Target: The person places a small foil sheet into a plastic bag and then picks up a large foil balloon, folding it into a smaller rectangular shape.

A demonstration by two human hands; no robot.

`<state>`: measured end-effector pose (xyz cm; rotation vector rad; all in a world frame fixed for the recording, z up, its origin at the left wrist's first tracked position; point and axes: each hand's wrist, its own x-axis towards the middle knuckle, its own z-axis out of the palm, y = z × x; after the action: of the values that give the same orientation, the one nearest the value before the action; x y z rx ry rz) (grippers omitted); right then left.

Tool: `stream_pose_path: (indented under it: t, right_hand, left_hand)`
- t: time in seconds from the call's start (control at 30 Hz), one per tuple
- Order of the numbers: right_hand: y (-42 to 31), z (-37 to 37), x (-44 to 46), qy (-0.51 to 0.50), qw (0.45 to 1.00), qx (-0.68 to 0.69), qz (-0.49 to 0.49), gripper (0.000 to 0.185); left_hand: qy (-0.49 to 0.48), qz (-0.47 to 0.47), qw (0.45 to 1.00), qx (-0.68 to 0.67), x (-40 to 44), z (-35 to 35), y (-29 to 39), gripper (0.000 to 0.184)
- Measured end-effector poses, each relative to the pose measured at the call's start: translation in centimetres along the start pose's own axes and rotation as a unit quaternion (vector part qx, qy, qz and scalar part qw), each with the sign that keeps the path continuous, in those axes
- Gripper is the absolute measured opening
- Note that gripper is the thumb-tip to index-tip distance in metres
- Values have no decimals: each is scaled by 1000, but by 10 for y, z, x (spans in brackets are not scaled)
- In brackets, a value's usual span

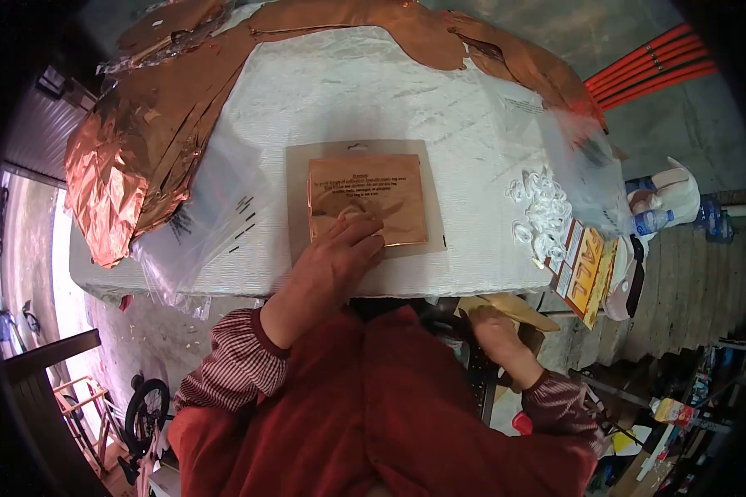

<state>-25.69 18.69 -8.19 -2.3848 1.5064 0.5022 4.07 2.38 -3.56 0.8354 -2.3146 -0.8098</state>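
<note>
Obs., table work. Person's L hand (336,257) lies on copper-coloured foil packet (402,203), which sits inside clear bag (436,207), nr. the middle of the white tabletop (331,99), toward the near edge. L fingers close together, tips bent down onto packet's near-L part; can't tell if they pinch anything. R hand (497,331) below near edge, at tan sheet (518,308); fingers partly hidden, grip n/k.

Handling (est.): packet prob. light, flat, thin; foil slick, creases easily, semi-stiff at best. Bag limp, slippery, prone to slide on packet. Best hold: packet + bag together at a side edge, thumb on top, fingers under; avoid pressing mid-face, may dent foil. Bag alone: take at its far edge, by the hang slot.

Count: packet x1; bag round it x1; hands x2. Printed card (584,277) x1, at R near corner. Loose clear bags (207,215) on L, more clear bags (584,166) on R: overlapped, no. uncertain. Small whitish loops (543,207), one heap, too tangled to count. Copper foil (104,190) bunched at L, more along far edge; no. of pcs unclear. Red rods (651,66), several, beyond table.
</note>
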Motion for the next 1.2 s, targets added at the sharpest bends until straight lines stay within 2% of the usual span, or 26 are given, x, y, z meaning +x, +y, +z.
stream_pose_path:
  t: [0.07, 0.1, 0.17, 0.2, 0.23, 0.3, 0.33, 0.37, 0.43, 0.57, 0.7, 0.73, 0.77, 0.83, 0.87, 0.97, 1.03, 1.2]
  right_hand:
    - [1, -12, -5, 184, 981, -32, 60, 7]
    - [-2, -28, -6, 187, 980, -31, 59, 7]
    - [-17, -68, -8, 96, 972, 209, 41, 10]
    - [-23, -74, -11, 127, 961, 243, 45, 20]
    - [-27, -78, -8, 127, 960, 246, 46, 20]
    - [-31, -88, 6, 330, 924, 195, 7, 28]
    - [-30, -95, 14, 330, 926, 182, 10, 38]
    - [-28, -99, 24, 331, 926, 184, 8, 38]
    - [-26, -104, 41, 332, 919, 212, -14, 44]
    - [-21, -101, 59, 334, 911, 241, -40, 44]
    - [-20, -89, 62, 354, 873, 335, -35, 27]
    - [-21, -86, 62, 365, 857, 364, -27, 19]
    - [-23, -83, 63, 364, 856, 366, -23, 19]
    - [-30, -80, 67, 396, 834, 380, 49, 8]
    - [-34, -81, 69, 395, 834, 382, 49, 8]
    - [-42, -82, 75, 421, 830, 350, 107, 10]
    - [-42, -77, 79, 455, 815, 327, 148, 18]
    - [-38, -74, 79, 466, 810, 320, 156, 22]
  left_hand:
    - [-26, 15, 999, 31, -6, -2, 0, 34]
    - [-26, 15, 999, 34, -10, -8, 4, 34]
    - [-62, 16, 991, 117, -23, -25, 19, 48]
    - [-64, 16, 991, 118, -31, -29, 22, 48]
    - [-70, -13, 987, 147, -39, -34, 24, 50]
    - [-74, -42, 980, 180, -57, -38, 16, 52]
    - [-33, -53, 989, 134, -70, -33, 4, 46]
    - [8, -65, 994, 88, -79, -30, -3, 41]
    - [24, -58, 996, 69, -85, -27, -1, 35]
    - [101, -78, 992, 15, -90, -21, 9, 28]
    - [123, -55, 990, 36, -88, -16, 8, 26]
    - [143, -74, 987, 15, -87, -14, 9, 24]
    - [162, -95, 982, -6, -85, -12, 10, 23]
    - [174, -112, 978, 3, -78, -10, 12, 21]
    - [188, -129, 974, 14, -75, -10, 13, 20]
    - [183, -181, 966, 21, -64, -9, 16, 15]
    - [174, -189, 966, 38, -61, -11, 17, 15]
    - [152, -195, 965, 83, -55, -18, 17, 15]
